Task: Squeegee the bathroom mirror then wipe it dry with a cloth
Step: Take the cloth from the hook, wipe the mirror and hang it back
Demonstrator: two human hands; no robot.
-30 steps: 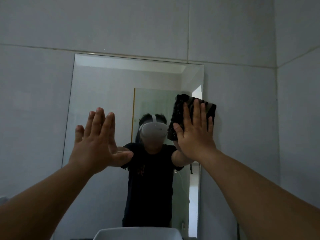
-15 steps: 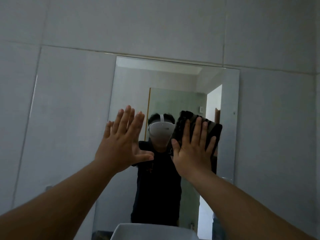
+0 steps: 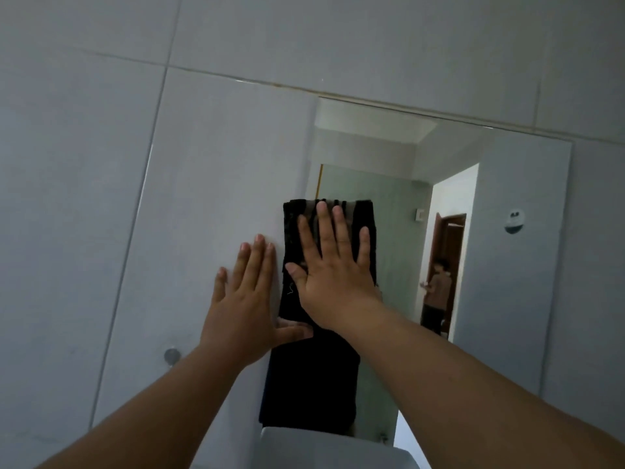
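Observation:
The bathroom mirror (image 3: 521, 299) hangs on the grey tiled wall and is seen at an angle. My right hand (image 3: 334, 275) lies flat, fingers spread, pressing a dark cloth (image 3: 367, 218) against the glass at the mirror's left edge. My left hand (image 3: 247, 302) is open, with its fingers flat on the wall tile just left of the mirror. Its thumb reaches across onto the glass below the cloth. No squeegee is in view. Below my hands the glass reflects my dark shirt.
The white sink's rim (image 3: 321, 448) shows at the bottom, under the mirror. A round metal fitting (image 3: 172, 355) sits on the wall to the left. The mirror reflects a doorway with another person (image 3: 438, 292) and a small white wall fixture (image 3: 514, 220).
My right hand has slid the cloth leftwards across the glass to the mirror's left edge. My left hand has moved off the glass onto the wall, and the view has swung left.

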